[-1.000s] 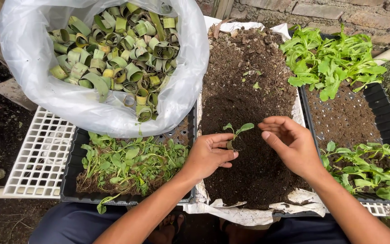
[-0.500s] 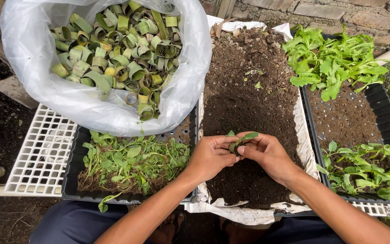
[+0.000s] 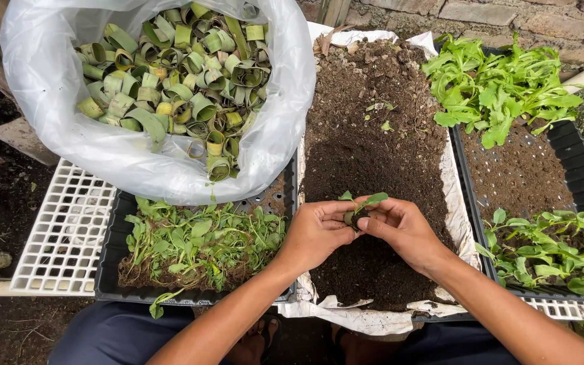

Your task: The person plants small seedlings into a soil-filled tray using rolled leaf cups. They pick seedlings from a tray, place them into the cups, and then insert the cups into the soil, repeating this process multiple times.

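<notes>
Two hands meet over the long heap of dark potting soil (image 3: 373, 169) – landmark. Left of it, white plastic bag of rolled green leaf rings (image 3: 170, 81); below the bag, black tray of green seedlings (image 3: 197, 247). Left hand (image 3: 315, 233) and right hand (image 3: 403, 230) both pinch the small two-leaf green seedling (image 3: 361, 204) – stem upright, at the heap's near middle, between fingertips, equally close.

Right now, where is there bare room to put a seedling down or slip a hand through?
Bare soil lies open between the plastic bag and the right tray, above both hands. The white grid left of the left tray is bare. Crowded: left hand and right hand around the seedling.
</notes>
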